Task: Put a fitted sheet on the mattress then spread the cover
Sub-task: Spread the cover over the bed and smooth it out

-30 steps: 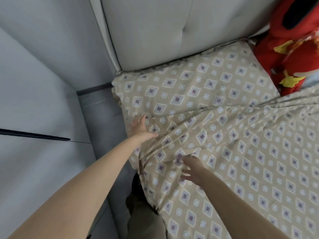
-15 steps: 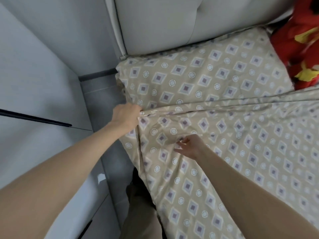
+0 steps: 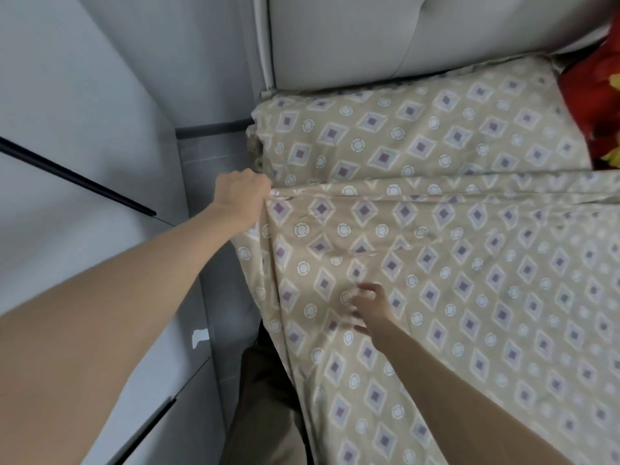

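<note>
Right hand (image 3: 369, 307) has slid back along the one cover (image 3: 469, 280), fingers spread (left hand (image 3: 243, 193) still grips its edge).

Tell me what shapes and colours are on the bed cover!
The cover is tan with purple-centred diamonds and white circles, seen best in the head view.

A padded grey headboard (image 3: 369, 38) is seen at the top, with a stitched seam running down it. A red and yellow stuffed toy (image 3: 593, 95) is cut off by the right edge, just below it. Pale grey panels (image 3: 84, 105) bearing thin black strips (image 3: 77, 177) are set along the left, beside a strip of grey floor (image 3: 214, 162).
</note>
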`<act>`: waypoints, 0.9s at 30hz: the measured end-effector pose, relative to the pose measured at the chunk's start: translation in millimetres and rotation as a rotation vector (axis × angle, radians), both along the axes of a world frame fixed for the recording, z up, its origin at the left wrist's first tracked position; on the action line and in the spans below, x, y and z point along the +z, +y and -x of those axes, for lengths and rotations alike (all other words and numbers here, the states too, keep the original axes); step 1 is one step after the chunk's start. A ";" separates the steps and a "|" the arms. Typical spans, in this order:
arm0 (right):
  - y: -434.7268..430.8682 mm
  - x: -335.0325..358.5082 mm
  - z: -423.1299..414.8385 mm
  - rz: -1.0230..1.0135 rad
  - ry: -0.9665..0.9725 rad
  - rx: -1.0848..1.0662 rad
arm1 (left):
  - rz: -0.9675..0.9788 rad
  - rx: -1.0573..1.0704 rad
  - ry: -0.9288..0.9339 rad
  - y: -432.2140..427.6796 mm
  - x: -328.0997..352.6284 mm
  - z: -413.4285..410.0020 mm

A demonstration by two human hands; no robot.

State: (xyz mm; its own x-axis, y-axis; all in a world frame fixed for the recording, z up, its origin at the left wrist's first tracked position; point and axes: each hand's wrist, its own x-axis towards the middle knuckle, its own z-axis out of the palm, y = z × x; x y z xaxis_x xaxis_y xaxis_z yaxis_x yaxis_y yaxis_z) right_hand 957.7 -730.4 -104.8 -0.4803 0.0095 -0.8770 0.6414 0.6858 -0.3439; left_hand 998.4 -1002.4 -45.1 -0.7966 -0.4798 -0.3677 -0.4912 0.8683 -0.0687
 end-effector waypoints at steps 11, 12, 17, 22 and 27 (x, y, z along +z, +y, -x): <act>-73.7 -26.3 -7.6 0.406 -0.393 0.233 | -0.142 -0.069 -0.013 -32.9 -25.1 -9.1; -80.4 -28.2 -9.7 0.430 -0.435 0.249 | -0.173 -0.069 -0.025 -34.0 -24.5 -10.2; -101.8 -33.0 -23.6 0.430 -0.412 0.300 | -0.193 -0.176 -0.115 -13.9 -24.0 -24.9; -98.0 -41.6 -26.0 0.402 -0.404 0.279 | -0.121 -0.209 -0.112 1.4 -24.3 -41.9; -77.6 -9.4 -15.9 0.346 -0.194 0.144 | -0.069 -0.176 -0.016 12.6 -9.9 -46.5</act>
